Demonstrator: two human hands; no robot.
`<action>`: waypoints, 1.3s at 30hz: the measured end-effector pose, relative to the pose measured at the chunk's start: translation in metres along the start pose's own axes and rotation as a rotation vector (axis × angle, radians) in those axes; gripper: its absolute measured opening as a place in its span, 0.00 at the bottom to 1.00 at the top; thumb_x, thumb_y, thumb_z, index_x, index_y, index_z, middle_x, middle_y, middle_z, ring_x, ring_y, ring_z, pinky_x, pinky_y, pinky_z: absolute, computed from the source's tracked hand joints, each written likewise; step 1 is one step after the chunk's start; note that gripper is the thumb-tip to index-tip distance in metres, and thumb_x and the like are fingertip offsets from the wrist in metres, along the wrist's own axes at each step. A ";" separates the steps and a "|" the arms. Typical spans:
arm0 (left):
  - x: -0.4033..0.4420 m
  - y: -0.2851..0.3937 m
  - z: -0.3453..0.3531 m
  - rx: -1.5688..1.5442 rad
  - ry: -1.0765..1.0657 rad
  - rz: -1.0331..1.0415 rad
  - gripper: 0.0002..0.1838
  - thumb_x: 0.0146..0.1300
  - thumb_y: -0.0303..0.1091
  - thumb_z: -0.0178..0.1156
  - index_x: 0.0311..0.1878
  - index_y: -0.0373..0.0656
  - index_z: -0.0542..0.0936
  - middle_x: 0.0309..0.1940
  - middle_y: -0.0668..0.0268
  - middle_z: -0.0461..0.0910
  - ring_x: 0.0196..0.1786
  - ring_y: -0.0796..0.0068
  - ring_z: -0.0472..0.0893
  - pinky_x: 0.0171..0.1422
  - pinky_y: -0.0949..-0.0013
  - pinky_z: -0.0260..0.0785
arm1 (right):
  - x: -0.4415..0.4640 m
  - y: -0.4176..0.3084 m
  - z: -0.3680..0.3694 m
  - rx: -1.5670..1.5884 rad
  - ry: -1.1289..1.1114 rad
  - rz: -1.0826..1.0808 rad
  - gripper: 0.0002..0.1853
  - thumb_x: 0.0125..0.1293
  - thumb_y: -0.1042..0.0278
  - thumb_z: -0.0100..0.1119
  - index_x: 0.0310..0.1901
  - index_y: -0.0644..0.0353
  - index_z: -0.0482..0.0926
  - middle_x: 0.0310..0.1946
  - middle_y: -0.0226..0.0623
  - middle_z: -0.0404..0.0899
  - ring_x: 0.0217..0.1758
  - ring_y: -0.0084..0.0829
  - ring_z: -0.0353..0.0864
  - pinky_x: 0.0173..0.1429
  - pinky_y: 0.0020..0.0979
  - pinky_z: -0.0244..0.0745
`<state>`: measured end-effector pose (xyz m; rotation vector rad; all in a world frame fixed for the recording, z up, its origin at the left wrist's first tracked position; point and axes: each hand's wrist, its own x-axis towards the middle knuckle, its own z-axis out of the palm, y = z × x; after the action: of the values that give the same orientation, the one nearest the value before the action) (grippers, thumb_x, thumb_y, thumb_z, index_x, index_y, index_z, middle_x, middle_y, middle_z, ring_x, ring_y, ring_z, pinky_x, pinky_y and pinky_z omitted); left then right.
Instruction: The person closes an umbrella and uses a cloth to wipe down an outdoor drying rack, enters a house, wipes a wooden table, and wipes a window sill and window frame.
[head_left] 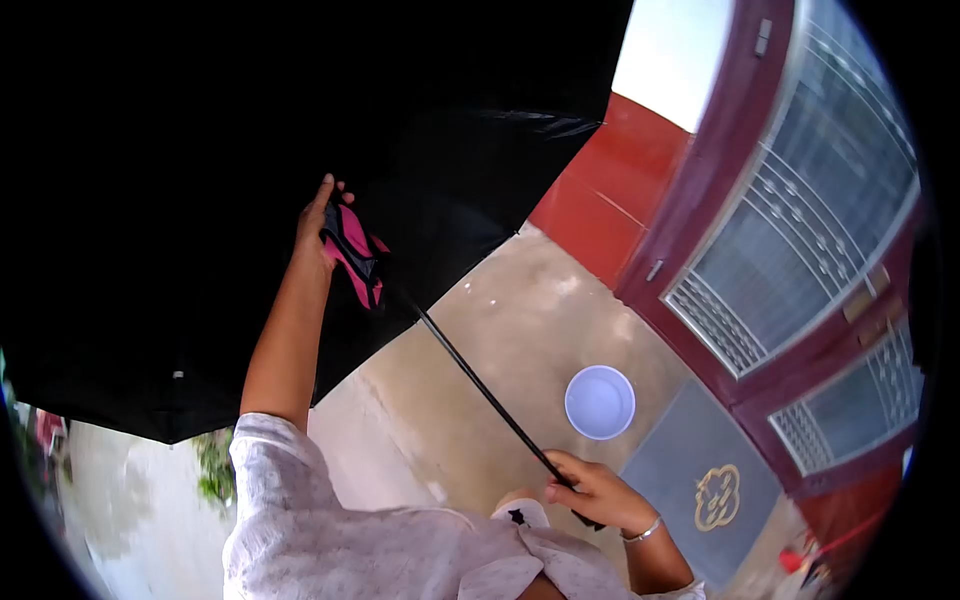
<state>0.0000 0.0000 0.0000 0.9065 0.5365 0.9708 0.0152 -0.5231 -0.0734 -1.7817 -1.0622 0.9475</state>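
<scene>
A large black umbrella (450, 190) is spread open, its dark canopy filling the upper left of the head view. Its thin shaft (470, 370) runs down and right to my right hand (600, 492), whose fingers are wrapped round the lower end near the handle. Up against the dark canopy, my left hand (318, 225) grips a pink-and-black piece that looks like folded cloth (355, 245); its exact kind is unclear. The thumb and some fingertips show beyond its upper edge. Where the shaft meets the canopy is lost in shadow.
A pale lilac basin (600, 402) stands on the concrete floor (520, 290). Right of it lies a grey doormat (660, 450) before a dark red door (720, 290) with glass and metal grilles. A red-tiled wall (600, 200) adjoins. Green plants (214, 470) grow at lower left.
</scene>
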 end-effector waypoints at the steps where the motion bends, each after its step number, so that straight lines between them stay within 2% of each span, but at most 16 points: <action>1: -0.014 0.012 -0.024 0.087 0.074 -0.017 0.18 0.64 0.47 0.70 0.47 0.44 0.81 0.41 0.60 0.85 0.44 0.70 0.83 0.50 0.71 0.74 | -0.004 0.007 0.006 -0.004 -0.021 0.016 0.26 0.71 0.63 0.64 0.68 0.53 0.71 0.37 0.32 0.82 0.37 0.24 0.81 0.46 0.30 0.79; 2: -0.029 0.023 -0.047 0.171 0.145 -0.037 0.17 0.65 0.45 0.70 0.46 0.43 0.81 0.37 0.62 0.83 0.43 0.71 0.83 0.48 0.71 0.74 | -0.008 0.015 0.015 -0.009 -0.039 0.031 0.25 0.71 0.65 0.64 0.67 0.56 0.73 0.35 0.31 0.82 0.35 0.22 0.80 0.41 0.28 0.78; 3: 0.007 -0.015 0.023 0.080 0.200 -0.100 0.17 0.65 0.45 0.70 0.46 0.43 0.81 0.37 0.62 0.83 0.43 0.71 0.83 0.48 0.71 0.74 | 0.003 -0.005 -0.105 -0.095 -0.079 0.110 0.25 0.71 0.65 0.64 0.67 0.56 0.73 0.35 0.31 0.82 0.35 0.22 0.80 0.41 0.28 0.78; 5: 0.021 -0.006 0.015 -0.037 0.234 0.037 0.16 0.66 0.41 0.69 0.48 0.40 0.80 0.38 0.62 0.83 0.44 0.68 0.85 0.49 0.68 0.76 | 0.020 0.003 -0.132 0.234 0.029 0.183 0.22 0.69 0.64 0.65 0.63 0.57 0.76 0.37 0.34 0.82 0.32 0.23 0.78 0.39 0.28 0.76; 7: 0.024 -0.025 -0.004 -0.118 0.306 0.069 0.14 0.67 0.34 0.67 0.49 0.36 0.78 0.40 0.58 0.82 0.45 0.60 0.86 0.52 0.64 0.78 | 0.030 -0.022 -0.152 0.183 0.066 0.289 0.19 0.68 0.64 0.65 0.59 0.58 0.80 0.34 0.34 0.82 0.29 0.21 0.77 0.36 0.28 0.74; 10: 0.042 -0.030 -0.041 -0.119 0.409 0.078 0.13 0.67 0.32 0.66 0.49 0.34 0.77 0.38 0.58 0.81 0.42 0.58 0.86 0.51 0.63 0.80 | 0.061 -0.031 -0.170 -0.018 0.083 0.045 0.16 0.67 0.65 0.65 0.55 0.57 0.83 0.28 0.37 0.83 0.26 0.22 0.77 0.33 0.27 0.73; 14: 0.064 -0.050 -0.105 -0.081 0.509 0.018 0.11 0.67 0.35 0.66 0.42 0.39 0.78 0.33 0.63 0.80 0.38 0.62 0.86 0.46 0.65 0.79 | 0.106 -0.036 -0.192 -0.071 -0.040 0.087 0.15 0.66 0.71 0.65 0.54 0.63 0.82 0.32 0.36 0.85 0.27 0.24 0.77 0.36 0.28 0.74; 17: 0.082 -0.078 -0.106 -0.083 0.465 -0.069 0.09 0.67 0.35 0.65 0.40 0.40 0.78 0.30 0.63 0.80 0.35 0.64 0.84 0.46 0.66 0.78 | 0.154 -0.035 -0.203 -0.232 0.024 -0.244 0.15 0.67 0.70 0.64 0.54 0.62 0.82 0.33 0.38 0.85 0.28 0.27 0.80 0.36 0.29 0.74; 21: 0.121 -0.131 -0.086 -0.158 0.465 -0.124 0.11 0.68 0.37 0.65 0.38 0.40 0.78 0.32 0.63 0.81 0.41 0.63 0.86 0.50 0.67 0.77 | 0.234 -0.064 -0.224 -0.339 0.006 -0.298 0.17 0.69 0.68 0.63 0.57 0.61 0.80 0.31 0.40 0.85 0.28 0.29 0.81 0.35 0.31 0.74; 23: 0.133 -0.144 -0.054 -0.180 0.489 -0.211 0.10 0.68 0.38 0.67 0.39 0.42 0.78 0.34 0.65 0.82 0.44 0.63 0.86 0.54 0.64 0.76 | 0.270 -0.079 -0.245 -0.073 -0.121 -0.002 0.21 0.70 0.67 0.61 0.63 0.60 0.75 0.27 0.38 0.83 0.25 0.28 0.80 0.33 0.30 0.73; 25: 0.156 -0.168 -0.024 -0.216 0.447 -0.244 0.12 0.69 0.41 0.65 0.38 0.42 0.79 0.36 0.63 0.83 0.43 0.62 0.86 0.51 0.62 0.78 | 0.308 -0.080 -0.263 -0.079 -0.103 -0.032 0.23 0.71 0.67 0.60 0.66 0.59 0.70 0.24 0.37 0.81 0.23 0.28 0.78 0.31 0.31 0.71; 29: 0.157 -0.209 0.102 -0.053 0.149 -0.669 0.19 0.71 0.49 0.60 0.40 0.40 0.78 0.38 0.56 0.86 0.33 0.58 0.85 0.39 0.53 0.81 | 0.385 -0.092 -0.260 -0.041 -0.097 0.044 0.19 0.71 0.64 0.57 0.61 0.57 0.70 0.27 0.46 0.84 0.29 0.46 0.85 0.35 0.40 0.76; 33: 0.164 -0.305 0.184 -0.043 0.065 -0.791 0.19 0.72 0.50 0.59 0.42 0.40 0.77 0.42 0.53 0.86 0.33 0.61 0.84 0.40 0.56 0.81 | 0.463 -0.009 -0.259 -0.086 0.183 -0.019 0.15 0.68 0.65 0.57 0.54 0.57 0.71 0.36 0.50 0.85 0.39 0.52 0.86 0.42 0.47 0.78; 34: 0.170 -0.308 0.199 -0.027 0.047 -0.834 0.20 0.73 0.51 0.57 0.44 0.39 0.78 0.43 0.53 0.85 0.35 0.61 0.84 0.42 0.58 0.81 | 0.467 0.006 -0.267 -0.157 0.235 -0.012 0.16 0.68 0.67 0.59 0.55 0.59 0.73 0.32 0.46 0.83 0.30 0.39 0.83 0.36 0.39 0.75; 38: 0.198 -0.346 0.226 0.200 -0.110 -0.846 0.30 0.73 0.55 0.56 0.59 0.34 0.77 0.46 0.53 0.85 0.42 0.65 0.83 0.50 0.63 0.78 | 0.501 0.057 -0.339 -0.104 0.243 0.116 0.18 0.68 0.66 0.62 0.56 0.61 0.75 0.32 0.43 0.83 0.26 0.30 0.81 0.35 0.33 0.76; 39: 0.204 -0.342 0.237 0.275 -0.146 -0.857 0.32 0.73 0.56 0.56 0.61 0.33 0.77 0.46 0.54 0.85 0.41 0.67 0.83 0.49 0.65 0.77 | 0.515 0.068 -0.359 -0.008 0.245 0.152 0.17 0.67 0.64 0.61 0.55 0.59 0.76 0.31 0.46 0.82 0.32 0.41 0.83 0.42 0.39 0.78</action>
<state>0.4335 -0.0067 -0.1631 0.8573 0.8474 0.0542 0.5378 -0.1697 -0.0983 -1.9493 -0.7862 0.7901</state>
